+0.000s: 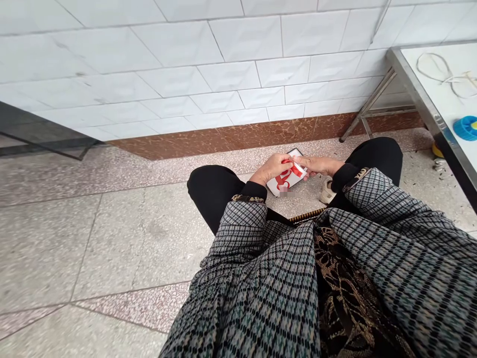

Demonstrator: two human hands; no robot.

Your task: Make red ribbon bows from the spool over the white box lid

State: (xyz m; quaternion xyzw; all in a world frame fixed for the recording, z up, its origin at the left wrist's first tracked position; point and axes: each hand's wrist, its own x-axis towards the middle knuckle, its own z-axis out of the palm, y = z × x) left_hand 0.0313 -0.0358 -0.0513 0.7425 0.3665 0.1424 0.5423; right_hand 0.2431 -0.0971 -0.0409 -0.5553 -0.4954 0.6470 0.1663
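Note:
Between my knees, my left hand is closed, its fingers pinching a small red-and-white packet. From the other side my right hand reaches to the same packet, thumb on top and fingertips showing at its right edge. What exactly the packet is cannot be made out. Below both hands lies a flat white box with red markings, tilted in view and partly covered by my left hand and the packet.
A metal-framed table with a white top stands at right, bearing a loop of pale cord and a blue round spool. A light shoe shows beside my right leg. The tiled wall rises ahead; dark bits litter the floor under the table.

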